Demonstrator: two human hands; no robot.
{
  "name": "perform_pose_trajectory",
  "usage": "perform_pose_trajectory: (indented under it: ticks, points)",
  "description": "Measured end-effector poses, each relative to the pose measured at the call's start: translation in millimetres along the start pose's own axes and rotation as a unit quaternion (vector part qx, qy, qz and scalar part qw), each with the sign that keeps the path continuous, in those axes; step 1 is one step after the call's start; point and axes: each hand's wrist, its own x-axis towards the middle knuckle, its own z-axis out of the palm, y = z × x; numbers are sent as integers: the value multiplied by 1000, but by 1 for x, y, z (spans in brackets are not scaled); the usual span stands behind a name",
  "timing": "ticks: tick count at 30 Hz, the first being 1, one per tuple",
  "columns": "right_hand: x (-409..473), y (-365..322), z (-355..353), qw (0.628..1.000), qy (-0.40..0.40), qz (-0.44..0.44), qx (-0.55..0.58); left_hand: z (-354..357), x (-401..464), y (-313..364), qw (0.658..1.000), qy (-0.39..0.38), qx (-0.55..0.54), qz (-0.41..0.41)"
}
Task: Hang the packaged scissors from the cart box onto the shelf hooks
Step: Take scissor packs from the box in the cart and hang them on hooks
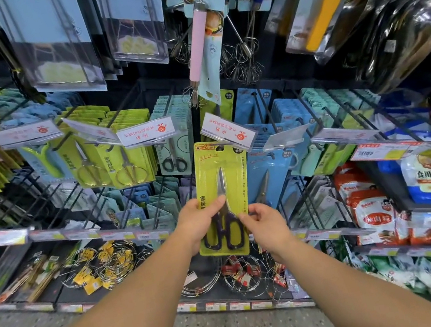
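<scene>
Two hands [226,218] grip one scissors pack [220,191] below one price tag [227,131].

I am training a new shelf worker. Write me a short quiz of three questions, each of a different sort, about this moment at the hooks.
1. True or false: the left hand alone holds the scissors pack.
2. Which colour is the pack's card? A) blue B) yellow-green C) pink
3. Fill in: the pack's top sits just under a white ____ with red print.

Key
1. False: the right hand pinches its right edge too.
2. B
3. price tag (hook label)
</scene>
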Motion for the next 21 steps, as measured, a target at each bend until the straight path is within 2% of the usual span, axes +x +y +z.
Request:
perform_pose_trajectory:
  ticks: [6,13,18,21]
  points:
    - [11,6,7,1000,16,2,-4,0,9,0,1000,0,25,-4]
    - [46,8,22,995,10,59,-79,-6,37,-5,987,7,153,48]
    - [65,8,37,997,-14,76,2,-6,52,-11,976,-3,209,54]
    - [70,9,39,996,-21,89,8,-3,58,-10,980,-19,195,44]
